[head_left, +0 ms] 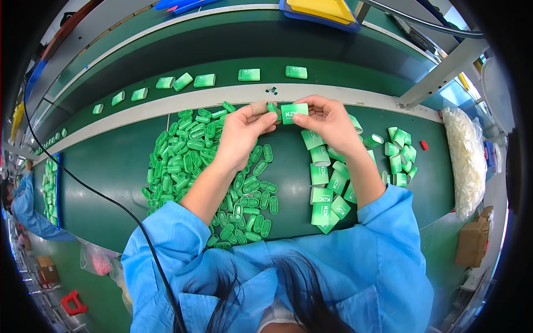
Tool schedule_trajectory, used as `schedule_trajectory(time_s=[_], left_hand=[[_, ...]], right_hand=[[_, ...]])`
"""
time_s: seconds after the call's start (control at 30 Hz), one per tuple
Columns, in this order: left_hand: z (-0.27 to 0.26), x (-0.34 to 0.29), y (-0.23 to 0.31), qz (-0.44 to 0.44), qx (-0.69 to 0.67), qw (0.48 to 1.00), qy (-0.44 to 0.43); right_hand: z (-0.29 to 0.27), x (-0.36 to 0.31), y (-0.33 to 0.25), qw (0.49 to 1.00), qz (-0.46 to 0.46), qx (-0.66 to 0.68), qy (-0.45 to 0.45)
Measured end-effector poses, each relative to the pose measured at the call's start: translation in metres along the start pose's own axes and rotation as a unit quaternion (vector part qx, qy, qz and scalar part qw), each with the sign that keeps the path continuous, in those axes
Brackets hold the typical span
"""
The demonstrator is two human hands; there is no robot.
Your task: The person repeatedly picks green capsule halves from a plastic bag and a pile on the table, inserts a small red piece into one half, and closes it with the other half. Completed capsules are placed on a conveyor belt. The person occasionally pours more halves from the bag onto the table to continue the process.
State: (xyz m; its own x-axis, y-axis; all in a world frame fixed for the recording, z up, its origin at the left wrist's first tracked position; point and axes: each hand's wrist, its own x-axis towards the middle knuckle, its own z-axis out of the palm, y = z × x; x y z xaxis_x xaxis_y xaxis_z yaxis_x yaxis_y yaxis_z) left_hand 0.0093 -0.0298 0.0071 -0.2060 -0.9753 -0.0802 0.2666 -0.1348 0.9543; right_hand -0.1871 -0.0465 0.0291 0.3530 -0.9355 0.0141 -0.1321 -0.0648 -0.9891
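Between the thumb and fingers of my left hand (242, 132) is a small green oval plastic case (272, 108). My right hand (333, 125) pinches a green printed cardboard sleeve (294, 114), its near end right beside the case. Whether the two touch is too small to tell. Under and left of my left forearm spreads a heap of similar green oval cases (191, 147). Loose green sleeves (321, 213) lie around my right forearm, some partly hidden by it, and more sleeves (401, 154) stand or lie farther right.
Beyond a pale rail (205, 99), several green sleeved pieces (249, 75) sit spaced along a green belt. A bag of whitish pieces (465, 161) stands at the table's right end. Left are a blue-edged tray (51, 191) of green pieces and another person's blue sleeve (33, 208). A black cable (105, 202) crosses the view.
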Motion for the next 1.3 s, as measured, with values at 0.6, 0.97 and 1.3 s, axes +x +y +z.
schedule_trajectory(time_s=[0.6,0.97,1.3], left_hand=[[0.006,-0.002,-0.006,0.101,0.14,0.985,0.001],[0.031,-0.024,-0.024,0.239,0.365,0.895,0.094],[-0.036,0.025,0.04,0.157,0.642,0.733,0.162]], right_hand=[[0.007,-0.002,0.004,0.998,-0.042,0.02,0.043],[0.031,-0.015,-0.003,0.973,-0.078,-0.167,0.137],[-0.069,0.089,0.022,0.934,0.057,-0.305,0.179]])
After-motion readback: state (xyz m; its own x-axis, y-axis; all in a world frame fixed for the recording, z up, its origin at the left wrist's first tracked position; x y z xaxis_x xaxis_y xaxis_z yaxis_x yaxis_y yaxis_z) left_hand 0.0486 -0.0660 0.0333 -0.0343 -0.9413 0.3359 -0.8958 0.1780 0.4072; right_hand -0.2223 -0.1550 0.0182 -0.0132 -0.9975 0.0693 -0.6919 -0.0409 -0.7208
